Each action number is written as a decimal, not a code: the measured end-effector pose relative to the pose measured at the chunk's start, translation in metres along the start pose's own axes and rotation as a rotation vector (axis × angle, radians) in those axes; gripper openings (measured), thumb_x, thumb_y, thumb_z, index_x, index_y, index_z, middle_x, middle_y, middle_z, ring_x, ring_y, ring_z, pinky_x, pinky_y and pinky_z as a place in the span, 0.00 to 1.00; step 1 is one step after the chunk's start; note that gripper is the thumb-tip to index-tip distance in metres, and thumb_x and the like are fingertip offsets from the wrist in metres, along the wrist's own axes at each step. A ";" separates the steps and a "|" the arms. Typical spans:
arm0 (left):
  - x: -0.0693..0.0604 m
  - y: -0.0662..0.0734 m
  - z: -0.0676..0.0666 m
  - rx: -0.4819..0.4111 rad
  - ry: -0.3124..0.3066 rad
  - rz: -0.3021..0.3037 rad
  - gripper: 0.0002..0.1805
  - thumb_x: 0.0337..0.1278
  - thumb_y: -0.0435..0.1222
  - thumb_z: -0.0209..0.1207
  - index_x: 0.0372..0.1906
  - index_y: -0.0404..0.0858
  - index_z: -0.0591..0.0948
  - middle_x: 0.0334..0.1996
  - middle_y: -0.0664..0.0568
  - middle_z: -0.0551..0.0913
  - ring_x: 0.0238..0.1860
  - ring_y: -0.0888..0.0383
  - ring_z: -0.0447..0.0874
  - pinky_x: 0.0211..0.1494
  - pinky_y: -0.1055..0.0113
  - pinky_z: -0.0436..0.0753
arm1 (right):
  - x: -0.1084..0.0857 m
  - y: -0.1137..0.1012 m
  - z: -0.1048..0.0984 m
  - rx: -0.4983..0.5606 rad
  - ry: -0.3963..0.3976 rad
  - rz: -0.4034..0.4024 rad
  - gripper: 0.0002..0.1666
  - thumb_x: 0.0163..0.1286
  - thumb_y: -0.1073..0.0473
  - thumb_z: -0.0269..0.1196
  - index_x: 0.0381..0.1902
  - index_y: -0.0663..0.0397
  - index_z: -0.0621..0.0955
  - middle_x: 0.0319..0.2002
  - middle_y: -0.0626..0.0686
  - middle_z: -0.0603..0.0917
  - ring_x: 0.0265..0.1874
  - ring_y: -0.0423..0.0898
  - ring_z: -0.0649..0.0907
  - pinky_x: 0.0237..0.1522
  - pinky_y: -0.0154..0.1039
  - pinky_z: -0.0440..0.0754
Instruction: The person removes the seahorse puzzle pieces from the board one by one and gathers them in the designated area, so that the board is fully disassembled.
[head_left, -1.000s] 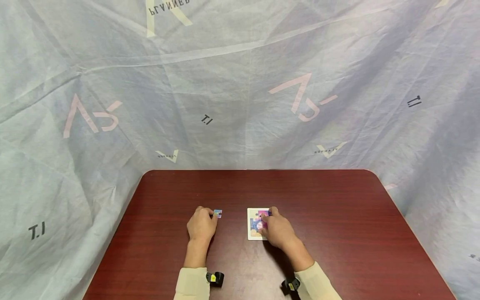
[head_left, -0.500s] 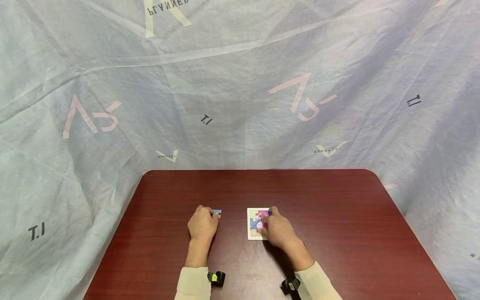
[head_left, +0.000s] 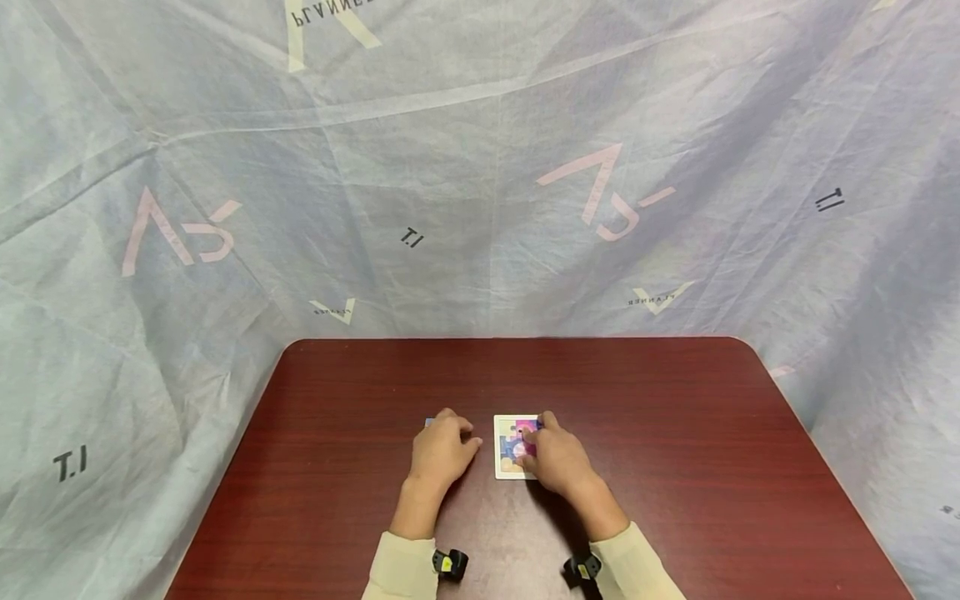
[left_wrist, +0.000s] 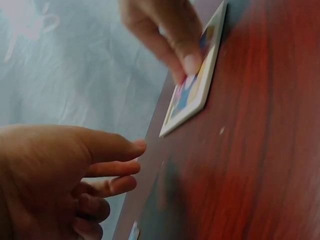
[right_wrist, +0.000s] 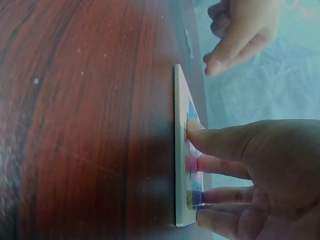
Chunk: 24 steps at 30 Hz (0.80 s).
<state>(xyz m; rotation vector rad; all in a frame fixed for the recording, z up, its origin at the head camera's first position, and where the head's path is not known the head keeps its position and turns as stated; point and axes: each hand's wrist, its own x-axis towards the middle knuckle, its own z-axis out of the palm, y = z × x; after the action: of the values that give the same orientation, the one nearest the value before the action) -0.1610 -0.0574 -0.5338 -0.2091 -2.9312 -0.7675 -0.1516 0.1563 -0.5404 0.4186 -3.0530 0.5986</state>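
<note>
A small square puzzle in a white frame (head_left: 497, 448) lies on the table, filled with pink, blue and cream pieces. Fingertips and thumb of my right hand (head_left: 561, 457) rest on its right part; in the right wrist view this hand (right_wrist: 265, 175) has its fingers fairly straight against the surface. Left of the puzzle, my left hand (head_left: 438, 454) hovers over the table, thumb and fingers apart and nothing between them in the left wrist view (left_wrist: 65, 175). Mostly hidden behind it is a small loose piece (head_left: 429, 422), flat on the table.
The dark red table (head_left: 637, 400) has rounded far corners. Pale printed fabric (head_left: 450, 167) hangs behind it and on both sides. A small black camera (head_left: 452, 565) sits at the left wrist, another (head_left: 582, 571) at the right.
My left hand has let go of the loose piece and moved right towards the puzzle, its thumb now spread from the fingers. The right hand and the puzzle have stayed put.
</note>
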 end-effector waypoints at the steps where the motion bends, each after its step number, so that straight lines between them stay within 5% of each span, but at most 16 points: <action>1: 0.000 0.003 0.002 0.007 -0.011 0.022 0.13 0.58 0.41 0.74 0.45 0.40 0.92 0.39 0.51 0.86 0.36 0.54 0.89 0.40 0.53 0.87 | 0.000 0.000 0.000 0.000 0.001 -0.001 0.14 0.60 0.54 0.79 0.41 0.54 0.91 0.52 0.62 0.79 0.27 0.52 0.84 0.38 0.53 0.86; 9: 0.001 0.020 0.011 0.003 -0.077 0.119 0.15 0.58 0.42 0.74 0.49 0.41 0.91 0.37 0.52 0.83 0.29 0.56 0.82 0.36 0.57 0.84 | 0.000 0.001 0.001 -0.002 -0.004 -0.002 0.13 0.61 0.54 0.78 0.40 0.54 0.91 0.53 0.62 0.79 0.26 0.53 0.84 0.36 0.53 0.86; 24: -0.001 0.027 0.025 0.049 -0.131 0.163 0.23 0.55 0.41 0.75 0.56 0.38 0.89 0.45 0.49 0.83 0.36 0.50 0.88 0.42 0.53 0.88 | 0.000 0.002 0.002 -0.012 0.004 -0.011 0.14 0.60 0.54 0.79 0.40 0.55 0.91 0.55 0.64 0.80 0.30 0.57 0.87 0.39 0.54 0.88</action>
<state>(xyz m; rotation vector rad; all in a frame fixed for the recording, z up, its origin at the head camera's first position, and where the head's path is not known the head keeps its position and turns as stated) -0.1574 -0.0221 -0.5422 -0.5055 -3.0016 -0.6827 -0.1518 0.1573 -0.5432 0.4327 -3.0469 0.5793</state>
